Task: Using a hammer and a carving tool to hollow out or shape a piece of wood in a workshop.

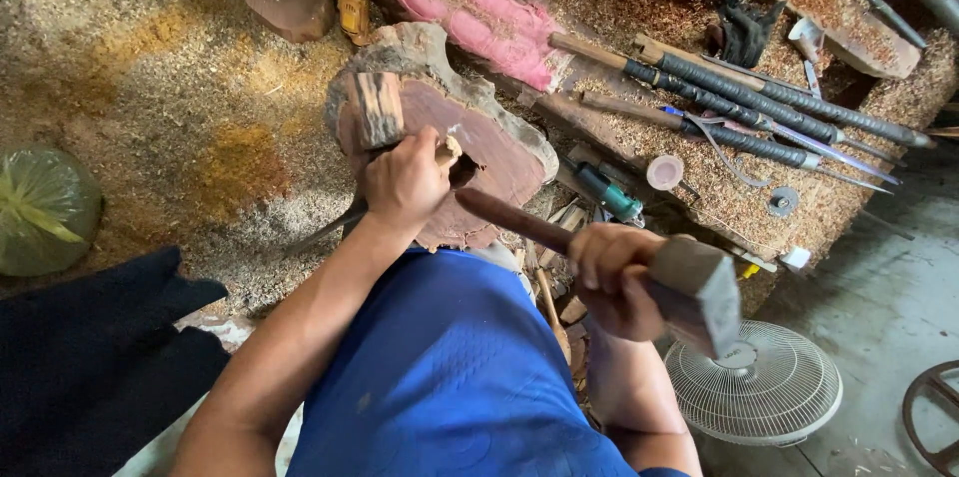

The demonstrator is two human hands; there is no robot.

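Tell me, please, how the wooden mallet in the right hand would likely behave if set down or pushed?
The mallet looks top-heavy: its blocky head is far thicker than its slim handle. Its flat faces suggest it would rest rather than roll. It appears rigid solid wood, and the right hand grips close under the head, probably for balance.

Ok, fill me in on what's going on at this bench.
A person is carving wood. The left hand steadies a chisel against a reddish wood slab on the sawdust-covered bench. The right hand holds a wooden mallet by its handle, raised clear of the slab. More long-handled chisels lie on the bench, and a white fan sits on the floor.
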